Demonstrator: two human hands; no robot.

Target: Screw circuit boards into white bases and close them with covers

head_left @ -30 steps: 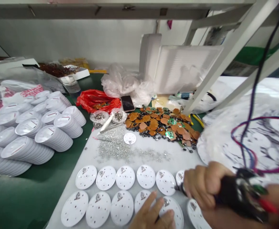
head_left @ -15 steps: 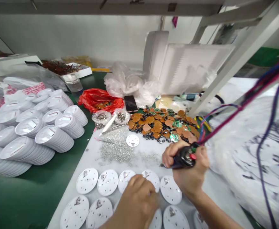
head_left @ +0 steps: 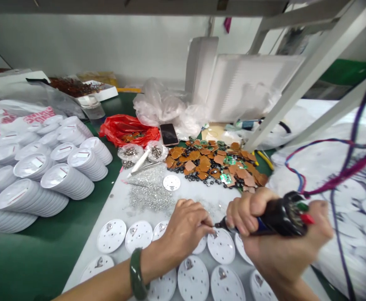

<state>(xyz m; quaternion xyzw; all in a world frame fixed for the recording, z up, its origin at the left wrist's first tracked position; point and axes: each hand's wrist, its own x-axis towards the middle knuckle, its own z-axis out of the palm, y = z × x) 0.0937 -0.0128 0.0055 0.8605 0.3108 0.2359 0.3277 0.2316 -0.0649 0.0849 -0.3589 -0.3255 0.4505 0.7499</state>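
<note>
My right hand (head_left: pixel 283 238) is wrapped around a black electric screwdriver (head_left: pixel 273 215) with a red button, held nearly level. Its thin tip points left and meets the fingertips of my left hand (head_left: pixel 184 225). Those fingers are pinched together; whatever sits between them is too small to make out. Just below the tip lies a round white disc (head_left: pixel 221 247) with small holes and a metal clip. More such discs, among them a near one (head_left: pixel 193 278), lie in rows under my hands, some partly covered. A heap of tiny silver screws (head_left: pixel 151 197) is spread beyond my left hand.
Orange-brown and green board pieces (head_left: pixel 206 165) are piled behind, mixed with small black parts. Stacks of white cups (head_left: pixel 67 179) stand at left. A phone (head_left: pixel 169 134) lies near a red bag (head_left: pixel 129 130). Cables (head_left: pixel 342 179) hang at right beside a slanted post (head_left: pixel 283 79).
My left hand has moved forward from over the discs to the screwdriver's tip, its fingers pinched. The screwdriver and my right hand have shifted right and nearer, and the cables have swung right.
</note>
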